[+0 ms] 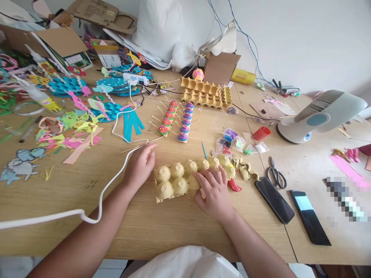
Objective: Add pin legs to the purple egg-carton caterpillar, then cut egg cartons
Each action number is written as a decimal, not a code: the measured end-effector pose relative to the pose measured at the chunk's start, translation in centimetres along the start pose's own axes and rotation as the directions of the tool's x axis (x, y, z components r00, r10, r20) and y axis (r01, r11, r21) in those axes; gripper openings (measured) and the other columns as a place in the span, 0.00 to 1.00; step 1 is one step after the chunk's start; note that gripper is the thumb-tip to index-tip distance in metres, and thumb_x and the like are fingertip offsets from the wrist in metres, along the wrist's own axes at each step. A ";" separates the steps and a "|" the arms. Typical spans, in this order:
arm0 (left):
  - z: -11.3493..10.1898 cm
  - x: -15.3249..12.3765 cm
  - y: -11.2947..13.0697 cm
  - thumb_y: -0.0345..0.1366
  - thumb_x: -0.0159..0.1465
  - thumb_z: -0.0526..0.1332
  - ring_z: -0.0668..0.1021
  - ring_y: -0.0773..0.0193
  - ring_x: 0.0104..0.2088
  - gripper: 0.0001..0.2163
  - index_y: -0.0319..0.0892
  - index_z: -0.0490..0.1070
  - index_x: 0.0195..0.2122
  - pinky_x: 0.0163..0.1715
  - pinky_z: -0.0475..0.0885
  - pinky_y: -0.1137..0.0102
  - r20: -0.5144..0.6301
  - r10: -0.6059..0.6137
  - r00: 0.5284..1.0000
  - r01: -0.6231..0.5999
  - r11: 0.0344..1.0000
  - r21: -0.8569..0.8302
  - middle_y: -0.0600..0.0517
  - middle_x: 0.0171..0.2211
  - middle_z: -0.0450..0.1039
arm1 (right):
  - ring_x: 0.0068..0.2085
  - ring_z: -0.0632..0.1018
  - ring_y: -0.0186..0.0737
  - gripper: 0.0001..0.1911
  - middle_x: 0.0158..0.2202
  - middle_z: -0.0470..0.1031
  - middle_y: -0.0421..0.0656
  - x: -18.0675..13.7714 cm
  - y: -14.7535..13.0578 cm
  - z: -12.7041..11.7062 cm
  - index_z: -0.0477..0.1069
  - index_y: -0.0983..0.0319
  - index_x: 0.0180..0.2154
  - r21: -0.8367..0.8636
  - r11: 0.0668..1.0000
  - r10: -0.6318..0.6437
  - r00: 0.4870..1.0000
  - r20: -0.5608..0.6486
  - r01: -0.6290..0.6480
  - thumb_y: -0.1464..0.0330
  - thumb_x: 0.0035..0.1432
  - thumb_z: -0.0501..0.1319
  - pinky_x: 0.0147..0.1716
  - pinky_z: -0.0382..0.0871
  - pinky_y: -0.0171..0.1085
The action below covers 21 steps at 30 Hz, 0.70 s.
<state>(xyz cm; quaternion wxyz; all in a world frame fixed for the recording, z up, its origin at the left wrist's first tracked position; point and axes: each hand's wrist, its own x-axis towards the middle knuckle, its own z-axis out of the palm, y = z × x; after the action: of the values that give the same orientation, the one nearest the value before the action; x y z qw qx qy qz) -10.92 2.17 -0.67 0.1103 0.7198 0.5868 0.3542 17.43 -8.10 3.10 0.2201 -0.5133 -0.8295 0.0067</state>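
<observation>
A yellowish egg carton lies bumps-up on the table in front of me. My right hand grips its right part, fingers over the bumps and thumb at the near edge. Just beyond the carton's left end, my left hand rests with fingers loosely extended, and I see nothing held in it. A white cable runs beside that hand. Farther back stand two painted egg-carton strips, one red and green, the other purple and blue, with thin pins sticking out. A red curved piece shows beside the carton's right end.
Scissors, a phone and a dark flat object lie to the right, near a white fan. Small clay bags and a red cup sit behind. Paper scraps cover the left.
</observation>
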 end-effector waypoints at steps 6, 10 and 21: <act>0.8 0.4 -2.3 0.42 0.71 0.52 0.64 0.36 0.68 0.24 0.32 0.70 0.62 0.66 0.62 0.46 0.071 0.050 0.996 -0.074 0.920 0.384 0.33 0.65 0.67 | 0.57 0.70 0.51 0.28 0.51 0.76 0.45 0.0 -0.1 0.3 0.69 0.58 0.59 0.011 1.000 -0.011 1.000 0.029 0.011 0.71 0.56 0.60 0.69 0.44 0.60; 1.0 0.2 -2.3 0.46 0.72 0.51 0.69 0.34 0.64 0.25 0.36 0.70 0.62 0.61 0.65 0.44 0.103 -0.030 0.994 -0.025 0.868 0.495 0.31 0.65 0.65 | 0.57 0.70 0.50 0.28 0.51 0.76 0.45 0.0 -0.2 0.3 0.69 0.58 0.59 0.021 1.000 -0.009 0.999 0.042 0.008 0.72 0.56 0.60 0.69 0.43 0.60; -0.1 -0.5 -0.3 0.48 0.72 0.52 0.76 0.43 0.52 0.22 0.35 0.74 0.53 0.49 0.71 0.55 0.174 0.003 0.985 -0.099 0.833 0.545 0.37 0.53 0.75 | 0.58 0.70 0.50 0.29 0.52 0.76 0.45 0.0 -0.1 0.4 0.68 0.58 0.60 0.036 0.999 -0.005 0.998 0.057 0.003 0.72 0.56 0.60 0.70 0.40 0.60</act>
<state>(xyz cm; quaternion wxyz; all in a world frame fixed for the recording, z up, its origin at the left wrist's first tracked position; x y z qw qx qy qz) -11.30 1.77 -0.96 -0.0628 0.7634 0.6331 0.1121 17.20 -8.09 2.78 0.2057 -0.5070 -0.8363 0.0360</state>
